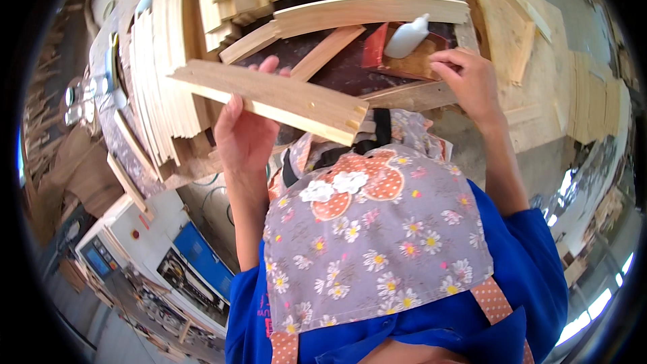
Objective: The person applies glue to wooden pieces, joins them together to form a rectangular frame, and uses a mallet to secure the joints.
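Observation:
My left hand [246,128] grips a short flat wooden board [276,98], thumb on the near edge and fingertips showing past the far edge. The board slants down to the right in front of my apron, and small marks or holes show at its right end. My right hand [466,84] is raised to the right of the board, thumb and fingers pinched together; whatever they hold is too small to make out. Just left of it, a white squeeze bottle [406,37] lies tilted in a shallow red-sided box [375,47].
Two long curved wooden pieces [371,17] lie across the far side of the bench. Stacked pale strips [158,74] stand at the left. A plywood sheet [539,94] with a narrow strip lies at the right. A white machine cabinet [145,229] with a blue panel is at lower left.

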A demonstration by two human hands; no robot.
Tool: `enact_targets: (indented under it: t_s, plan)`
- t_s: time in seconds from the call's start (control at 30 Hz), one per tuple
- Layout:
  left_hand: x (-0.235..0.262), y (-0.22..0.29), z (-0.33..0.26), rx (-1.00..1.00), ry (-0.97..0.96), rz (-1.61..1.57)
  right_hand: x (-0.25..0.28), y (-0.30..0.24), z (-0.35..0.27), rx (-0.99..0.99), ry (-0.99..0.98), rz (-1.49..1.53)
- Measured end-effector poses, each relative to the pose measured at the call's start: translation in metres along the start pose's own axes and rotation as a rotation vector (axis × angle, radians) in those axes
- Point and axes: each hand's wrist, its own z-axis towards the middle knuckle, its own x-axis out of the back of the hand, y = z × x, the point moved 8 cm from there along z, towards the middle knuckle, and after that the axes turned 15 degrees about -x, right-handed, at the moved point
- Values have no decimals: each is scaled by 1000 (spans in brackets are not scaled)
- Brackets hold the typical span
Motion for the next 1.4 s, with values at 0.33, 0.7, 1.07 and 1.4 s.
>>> enact_targets:
  t_s: [0.33, 0.7, 1.07, 1.4]
  plan:
    - [6, -40, -16, 88, 233, 100, -12, -32, 12, 342, 88, -412]
    - [3, -58, -21, 58, 226, 88, -49, -38, 25, 401, -113, -543]
    - [-10, -61, -17, -32, 145, 92, -45, -30, 26, 494, -200, -339]
    - [-24, -75, -16, 67, 232, 239, 6, -23, 23, 57, -433, 244]
